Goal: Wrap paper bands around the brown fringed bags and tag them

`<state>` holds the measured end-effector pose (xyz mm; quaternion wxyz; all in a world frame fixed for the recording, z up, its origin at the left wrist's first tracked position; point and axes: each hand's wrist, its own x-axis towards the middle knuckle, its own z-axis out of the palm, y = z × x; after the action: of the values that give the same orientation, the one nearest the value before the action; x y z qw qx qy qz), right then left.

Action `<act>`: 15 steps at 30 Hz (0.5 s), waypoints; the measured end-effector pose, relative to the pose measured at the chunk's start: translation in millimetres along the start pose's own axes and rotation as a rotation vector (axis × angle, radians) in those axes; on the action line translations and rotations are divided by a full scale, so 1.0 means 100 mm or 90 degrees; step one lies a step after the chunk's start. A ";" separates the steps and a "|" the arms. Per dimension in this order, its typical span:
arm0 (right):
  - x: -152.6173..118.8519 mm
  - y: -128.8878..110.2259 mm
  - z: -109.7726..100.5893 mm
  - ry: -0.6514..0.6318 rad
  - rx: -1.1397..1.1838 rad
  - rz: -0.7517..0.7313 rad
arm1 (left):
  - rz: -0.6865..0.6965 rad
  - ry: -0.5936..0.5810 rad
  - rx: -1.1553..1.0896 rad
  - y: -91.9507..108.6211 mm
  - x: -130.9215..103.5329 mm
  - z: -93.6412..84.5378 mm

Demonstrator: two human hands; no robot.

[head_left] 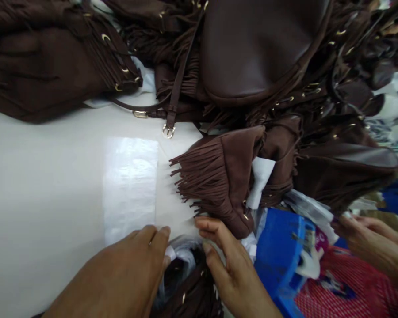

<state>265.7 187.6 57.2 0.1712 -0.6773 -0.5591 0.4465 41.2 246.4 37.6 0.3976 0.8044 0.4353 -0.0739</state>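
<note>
A dark brown fringed bag [189, 298] lies at the bottom centre, its mouth facing up and clear plastic [184, 252] bunched in the opening. My left hand [129, 269] is closed at the left side of that mouth, fingers pressed together on the plastic, with a small white piece beside the fingertips. On the opposite side, my right hand [234, 269] has thumb and fingers apart at the edge of the opening. Just beyond it lies a brown suede bag with fringe [215, 176]. A flat translucent plastic sleeve [131, 185] rests on the white table [46, 190].
Several more brown bags, including a large smooth one [262, 48] and a suede one [46, 66], are piled along the back. A blue bin [275, 247] stands at the right. Another person's hands [368, 229] hold clear plastic near a red patterned cloth [348, 282].
</note>
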 end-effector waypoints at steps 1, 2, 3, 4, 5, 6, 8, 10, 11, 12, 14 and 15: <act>-0.02 0.00 0.01 0.011 -0.014 -0.005 | -0.005 -0.016 0.013 0.07 0.10 -0.09; -0.03 0.00 0.02 0.013 -0.027 -0.013 | -0.010 -0.036 0.019 0.13 0.19 -0.16; -0.03 -0.02 0.02 0.007 -0.035 -0.023 | -0.016 -0.057 0.022 0.19 0.25 -0.19; -0.01 -0.04 0.01 -0.004 -0.037 -0.034 | -0.018 -0.076 0.024 0.24 0.30 -0.20; 0.02 -0.06 0.00 -0.017 -0.037 -0.046 | -0.014 -0.092 0.029 0.28 0.32 -0.19; 0.05 -0.08 -0.01 -0.030 -0.037 -0.061 | -0.004 -0.104 0.040 0.31 0.34 -0.16; 0.12 -0.10 -0.02 -0.048 -0.054 -0.089 | 0.018 -0.112 0.070 0.34 0.34 -0.11; 0.17 -0.10 0.00 -0.051 -0.094 -0.104 | 0.034 -0.115 0.110 0.36 0.34 -0.09; 0.18 -0.09 0.02 -0.046 -0.116 -0.111 | 0.046 -0.118 0.132 0.37 0.35 -0.09; 0.18 -0.08 0.04 -0.034 -0.135 -0.119 | 0.059 -0.118 0.157 0.39 0.35 -0.11; 0.17 -0.04 0.10 0.004 -0.155 -0.148 | 0.080 -0.130 0.206 0.43 0.37 -0.15; 0.16 -0.01 0.13 0.028 -0.155 -0.167 | 0.083 -0.140 0.228 0.46 0.38 -0.17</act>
<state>254.6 198.9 44.4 0.1571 -0.6238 -0.6889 0.3341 95.3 268.5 57.8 0.2972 0.8758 0.3160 -0.2114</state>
